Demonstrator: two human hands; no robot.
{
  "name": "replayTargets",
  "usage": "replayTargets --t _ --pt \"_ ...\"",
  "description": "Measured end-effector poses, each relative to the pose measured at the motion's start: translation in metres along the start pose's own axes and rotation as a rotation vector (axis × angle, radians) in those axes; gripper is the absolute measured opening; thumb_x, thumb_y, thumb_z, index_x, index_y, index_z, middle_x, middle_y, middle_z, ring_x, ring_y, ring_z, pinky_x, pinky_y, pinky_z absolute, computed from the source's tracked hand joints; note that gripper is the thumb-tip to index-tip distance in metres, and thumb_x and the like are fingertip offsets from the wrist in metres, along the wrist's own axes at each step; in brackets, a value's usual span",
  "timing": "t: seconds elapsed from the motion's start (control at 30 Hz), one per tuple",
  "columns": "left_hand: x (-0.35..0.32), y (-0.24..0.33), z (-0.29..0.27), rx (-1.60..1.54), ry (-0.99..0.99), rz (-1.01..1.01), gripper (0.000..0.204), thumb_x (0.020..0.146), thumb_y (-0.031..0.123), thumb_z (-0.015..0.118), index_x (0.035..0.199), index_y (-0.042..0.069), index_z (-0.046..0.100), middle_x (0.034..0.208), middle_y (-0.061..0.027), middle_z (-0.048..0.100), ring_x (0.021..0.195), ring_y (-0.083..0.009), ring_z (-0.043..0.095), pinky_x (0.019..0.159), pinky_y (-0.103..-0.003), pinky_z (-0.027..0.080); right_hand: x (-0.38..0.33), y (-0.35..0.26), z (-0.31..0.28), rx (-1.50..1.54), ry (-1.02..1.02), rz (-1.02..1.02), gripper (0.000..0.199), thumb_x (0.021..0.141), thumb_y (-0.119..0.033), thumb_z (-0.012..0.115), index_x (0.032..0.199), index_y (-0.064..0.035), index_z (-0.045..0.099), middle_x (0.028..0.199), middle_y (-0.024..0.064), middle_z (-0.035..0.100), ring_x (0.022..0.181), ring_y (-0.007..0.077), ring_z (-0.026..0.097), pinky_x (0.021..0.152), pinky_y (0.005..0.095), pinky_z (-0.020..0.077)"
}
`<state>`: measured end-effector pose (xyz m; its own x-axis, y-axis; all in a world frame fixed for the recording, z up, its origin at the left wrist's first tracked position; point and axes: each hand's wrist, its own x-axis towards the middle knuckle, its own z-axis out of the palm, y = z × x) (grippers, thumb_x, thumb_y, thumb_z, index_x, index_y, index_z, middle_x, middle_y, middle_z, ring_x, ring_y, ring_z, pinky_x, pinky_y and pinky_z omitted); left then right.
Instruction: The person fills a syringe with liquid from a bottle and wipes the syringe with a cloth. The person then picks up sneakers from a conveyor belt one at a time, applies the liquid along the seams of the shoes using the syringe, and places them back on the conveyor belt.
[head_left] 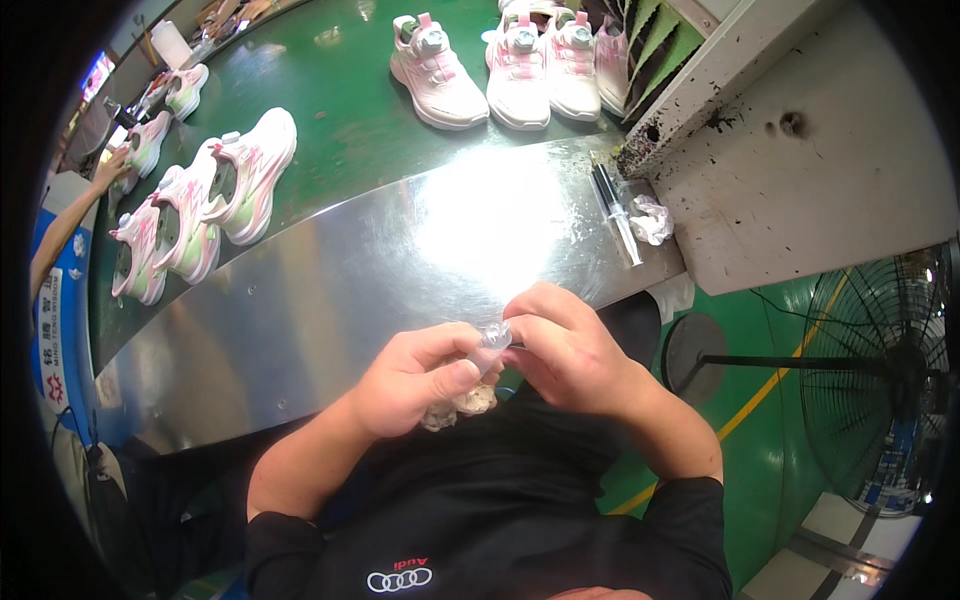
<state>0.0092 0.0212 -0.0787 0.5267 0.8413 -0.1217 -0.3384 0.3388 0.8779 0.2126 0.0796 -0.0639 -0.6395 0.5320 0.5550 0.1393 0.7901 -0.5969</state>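
Note:
Close to my body, my left hand (410,385) grips a small clear plastic bottle (486,352), its top pointing up and away from me. A crumpled, stained beige wad (462,404), possibly cloth or tissue, is held below it in the same hand. My right hand (578,360) is closed in a pinch against the top of the bottle. Whatever lies between its fingertips is hidden. Both hands are over the near edge of the metal-topped bench (330,300).
White-and-pink shoes (440,85) stand at the back, and more shoes (250,180) lie at the left. A syringe (628,238) and crumpled tissue (652,220) rest beside a stained metal housing (800,160). A fan (890,365) stands right. Another person's arm (75,215) reaches in far left.

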Motion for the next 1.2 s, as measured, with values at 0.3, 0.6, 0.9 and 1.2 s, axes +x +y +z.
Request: replayTargets --t 0.3,0.6,0.9,1.2 --pt "-0.003 0.002 -0.002 -0.029 0.092 0.060 0.019 0.091 0.015 0.055 0.098 -0.003 0.058 0.088 -0.0105 0.062 0.078 -0.0135 0.057 0.072 -0.027 0.048 -0.055 0.079 -0.094 -0.696 0.087 0.279 0.023 0.071 0.004 0.062 0.093 -0.0005 0.059 0.094 0.0128 0.058 0.089 0.0320 0.056 0.078 0.0380 0.0469" --pt "-0.003 0.012 0.003 0.097 0.076 -0.034 0.023 0.092 0.020 0.052 0.098 -0.002 0.057 0.089 -0.0141 0.063 0.084 -0.0177 0.060 0.073 -0.027 0.046 -0.059 0.105 -0.102 -0.764 0.172 0.426 0.019 0.072 -0.002 0.066 0.091 -0.0036 0.062 0.103 0.0118 0.058 0.096 0.0322 0.051 0.082 0.0382 0.0448" --pt "-0.005 0.020 0.026 0.168 0.005 0.089 0.018 0.091 0.015 0.054 0.097 -0.002 0.056 0.090 -0.0084 0.057 0.078 -0.0147 0.058 0.067 -0.026 0.046 -0.031 0.013 -0.077 0.260 0.361 0.547 0.019 0.087 -0.002 0.056 0.104 0.0040 0.062 0.089 0.0056 0.064 0.080 0.0089 0.057 0.073 0.0226 0.0452" --pt "-0.003 0.022 0.032 0.398 -0.024 0.105 0.017 0.090 0.013 0.054 0.099 -0.001 0.057 0.090 -0.0097 0.061 0.072 -0.0109 0.056 0.062 -0.024 0.046 -0.005 -0.033 -0.044 -0.077 0.174 0.182 0.029 0.070 0.009 0.065 0.098 0.0005 0.065 0.089 0.0090 0.058 0.075 0.0202 0.058 0.064 0.0269 0.0469"
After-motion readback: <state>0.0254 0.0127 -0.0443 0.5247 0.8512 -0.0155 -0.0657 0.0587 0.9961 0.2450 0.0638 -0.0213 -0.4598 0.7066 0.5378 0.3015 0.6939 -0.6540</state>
